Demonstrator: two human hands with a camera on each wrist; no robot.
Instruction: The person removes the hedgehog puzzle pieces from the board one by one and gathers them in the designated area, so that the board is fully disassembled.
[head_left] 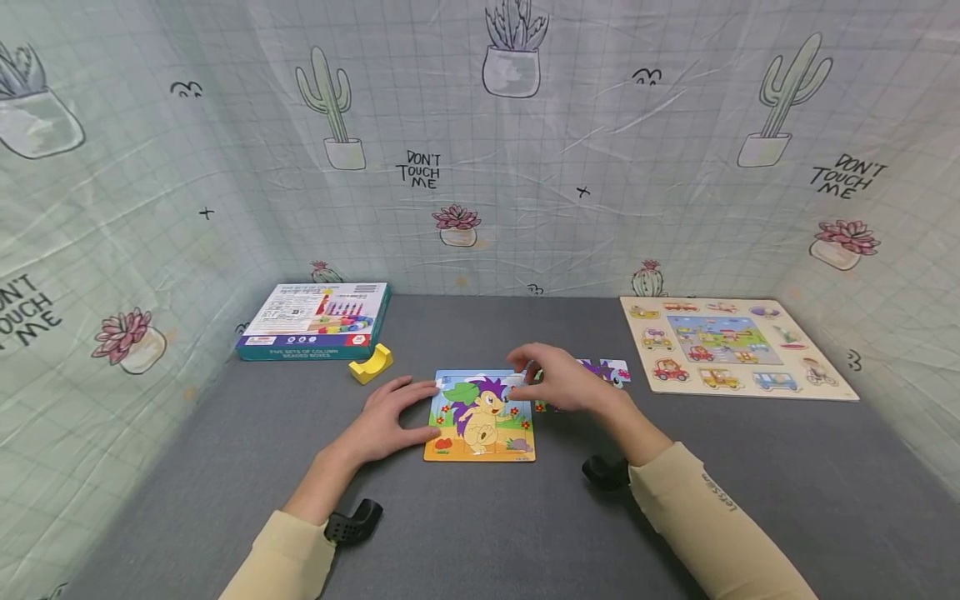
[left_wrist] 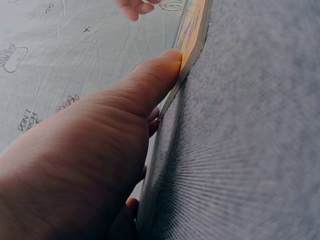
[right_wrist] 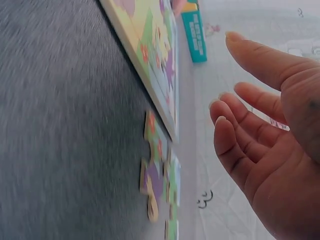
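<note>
A square hedgehog picture puzzle in a board (head_left: 480,417) lies flat on the grey table. My left hand (head_left: 386,421) rests at its left side, fingers fairly straight. In the left wrist view that hand's thumb (left_wrist: 165,65) touches the board's edge. Over the board's upper right part hovers my right hand (head_left: 558,379), with loosely bent fingers. The right wrist view shows nothing between its thumb and fingers. Loose jigsaw pieces (right_wrist: 154,175) lie just beyond the board's right edge; in the head view the right hand partly hides them.
A flat boxed set (head_left: 315,321) lies at the back left, with a yellow curved block (head_left: 371,364) at its near corner. A wooden vehicle puzzle board (head_left: 738,354) lies at the back right. Patterned cloth walls (head_left: 517,192) surround the table.
</note>
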